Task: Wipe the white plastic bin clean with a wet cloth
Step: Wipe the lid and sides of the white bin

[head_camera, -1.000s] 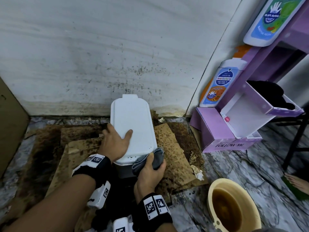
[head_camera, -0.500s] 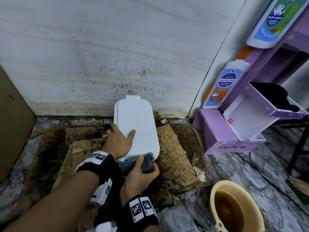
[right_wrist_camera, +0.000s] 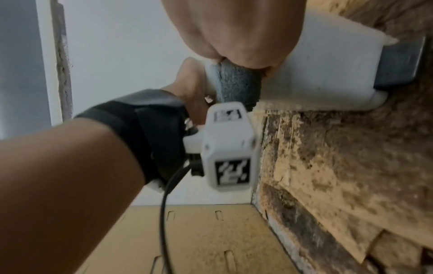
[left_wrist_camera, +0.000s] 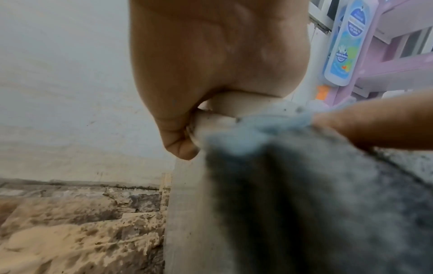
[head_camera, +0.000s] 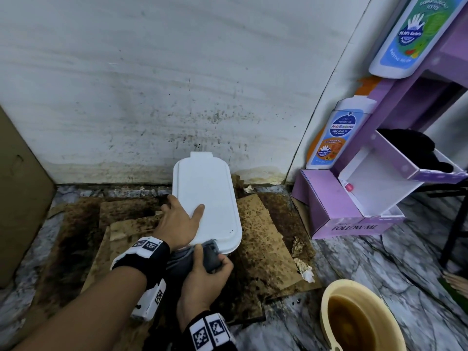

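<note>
The white plastic bin (head_camera: 206, 198) stands on the floor against the wall with its lid closed. My left hand (head_camera: 186, 207) grips the lid's left edge, thumb flat on top and fingers (left_wrist_camera: 180, 146) curled under the rim (left_wrist_camera: 225, 109). My right hand (head_camera: 209, 264) holds a bunched grey cloth (head_camera: 181, 258) against the bin's near end, just below the lid rim and close to my left wrist. In the right wrist view the cloth (right_wrist_camera: 232, 85) bulges out of my right hand (right_wrist_camera: 234, 37) beside the bin (right_wrist_camera: 328, 74). The bin's near face is hidden behind both hands.
Dirty, stained cardboard sheets (head_camera: 263, 236) lie under and around the bin, with paper scraps (head_camera: 305, 271) on them. A beige basin of brown water (head_camera: 354, 323) sits at the near right. A purple cardboard display stand (head_camera: 334, 211) stands to the right, a brown cardboard panel (head_camera: 20, 198) to the left.
My right hand has slid the cloth leftward along the bin's near end, from the right corner toward my left wrist. The left hand has kept its hold on the lid.
</note>
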